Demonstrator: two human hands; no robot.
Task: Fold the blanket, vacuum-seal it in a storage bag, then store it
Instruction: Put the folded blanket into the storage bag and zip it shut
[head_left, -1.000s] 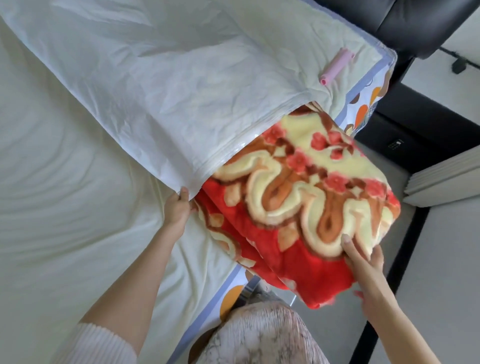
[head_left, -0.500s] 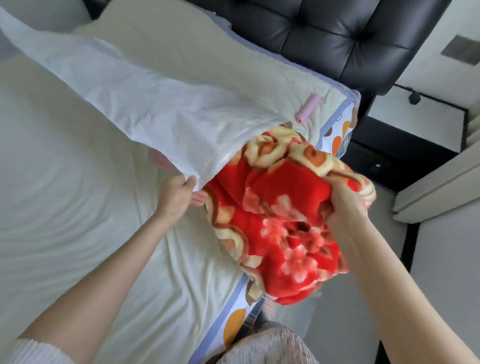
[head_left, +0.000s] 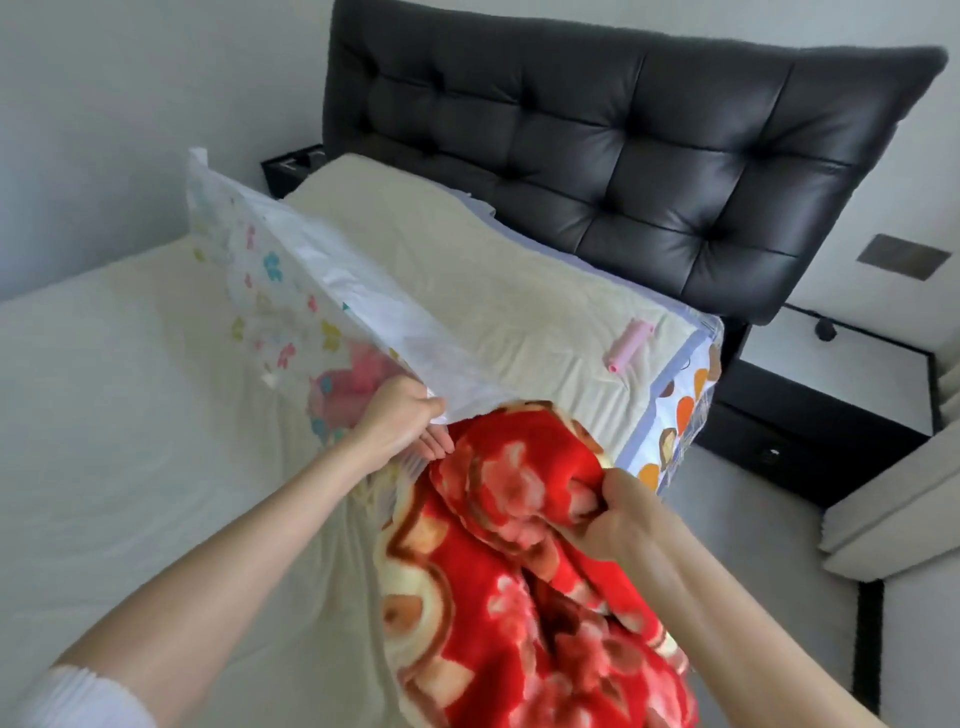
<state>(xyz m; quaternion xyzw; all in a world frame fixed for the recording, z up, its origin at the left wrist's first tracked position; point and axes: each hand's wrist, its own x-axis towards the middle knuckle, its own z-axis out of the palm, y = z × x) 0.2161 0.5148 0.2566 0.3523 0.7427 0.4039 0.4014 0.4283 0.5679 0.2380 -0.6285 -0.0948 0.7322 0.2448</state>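
blanket (head_left: 519, 571) is lying bunched at the edge of the bed (head_left: 130, 441), its top end sitting inside the mouth of the bag (head_left: 358, 306). the left hand (head_left: 400, 426) is pinching the bag's raised upper lip; the right hand (head_left: 618, 514) is clutching a red fold in a tight grip.

A bed (head_left: 130, 415) fills most of the view, covered by a pale cream sheet with soft wrinkles. A black tufted headboard (head_left: 597, 145) stands at its far end. Just in front of the headboard, a raised cream band (head_left: 467, 249) runs across the mattress. On it, near the headboard's right end, lies a small pink tube-shaped clip (head_left: 631, 338). Farther from the headboard, the lower layer of a clear storage bag (head_left: 291, 291) with a pastel print lies on the sheet. Beside it, a red flowered blanket (head_left: 519, 597) drapes over the bed's edge.
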